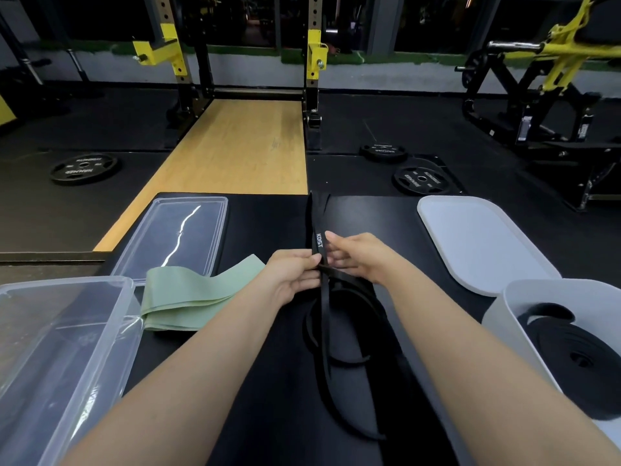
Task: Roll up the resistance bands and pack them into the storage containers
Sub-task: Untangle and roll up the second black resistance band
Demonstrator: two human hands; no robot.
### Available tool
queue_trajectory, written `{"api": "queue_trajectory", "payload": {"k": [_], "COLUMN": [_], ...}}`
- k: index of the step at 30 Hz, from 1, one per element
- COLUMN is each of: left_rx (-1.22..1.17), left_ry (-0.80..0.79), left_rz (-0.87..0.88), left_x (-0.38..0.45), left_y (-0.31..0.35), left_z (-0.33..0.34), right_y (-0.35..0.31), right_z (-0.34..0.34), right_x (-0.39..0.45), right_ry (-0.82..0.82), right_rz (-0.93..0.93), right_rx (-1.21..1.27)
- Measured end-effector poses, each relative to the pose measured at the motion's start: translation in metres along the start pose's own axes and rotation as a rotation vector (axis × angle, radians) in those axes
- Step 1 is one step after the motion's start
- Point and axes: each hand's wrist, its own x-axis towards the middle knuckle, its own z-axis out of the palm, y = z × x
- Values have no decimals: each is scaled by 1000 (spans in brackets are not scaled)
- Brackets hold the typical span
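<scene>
Clear plastic tub: near left on the black desk, cut off by the frame edge.
White tub: near right, partly cropped, holding a coiled black band.
Long black resistance band: centre of desk, its loops blending into the dark surface.
Left hand: pinches this band.
Right hand: fingers curled round it, fingertips hidden.
Pale green flat band: folded, left of the hands.
Clear lid, white lid: far corners.

Dim gym, dark rubber floor. Wooden lifting platform runs toward black power rack with yellow brackets. Weight plates flat on floor: one at left, two at right. Yellow-and-black plate-loaded machine far right. Dark windows along back wall. Black tabletop up front.
</scene>
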Motion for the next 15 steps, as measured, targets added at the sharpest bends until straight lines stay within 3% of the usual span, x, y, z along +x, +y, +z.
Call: {"api": "queue_trajectory", "payload": {"k": [4, 9, 15], "left_rx": [-16, -90, -210], "left_ry": [46, 74, 8], "left_rz": [62, 63, -17], "left_x": [-1, -3, -12], "left_y": [11, 19, 17], "left_z": [3, 11, 19], "right_y": [14, 24, 29], "right_z": [-12, -14, -4], "right_x": [-26, -45, -51], "right_ry": [-123, -131, -41], "right_rz": [15, -50, -76], "right_rx": [-95, 34, -221]}}
